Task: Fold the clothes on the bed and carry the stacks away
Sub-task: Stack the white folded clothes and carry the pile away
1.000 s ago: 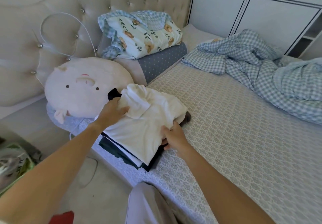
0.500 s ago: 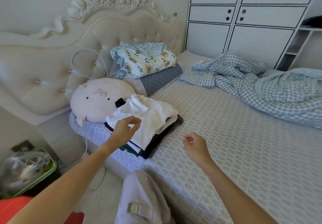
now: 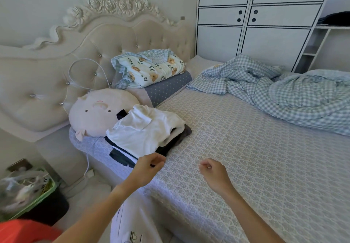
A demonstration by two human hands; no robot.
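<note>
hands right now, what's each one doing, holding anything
Left hand: fingers loosely curled, holding nothing, in front of the folded stack.
Right hand: fingers loosely curled, holding nothing, above the bed.

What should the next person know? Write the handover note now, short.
Left hand: loosely curled, holds nothing, hovering at the near edge of the stack of folded clothes.
Right hand: loosely curled, holds nothing, above the bed.
Stack: white garment on top, dark ones beneath, lying against the pig cushion.
Done: this stack looks folded.
Left: carry it away. The checked quilt lies crumpled at the far side.
</note>
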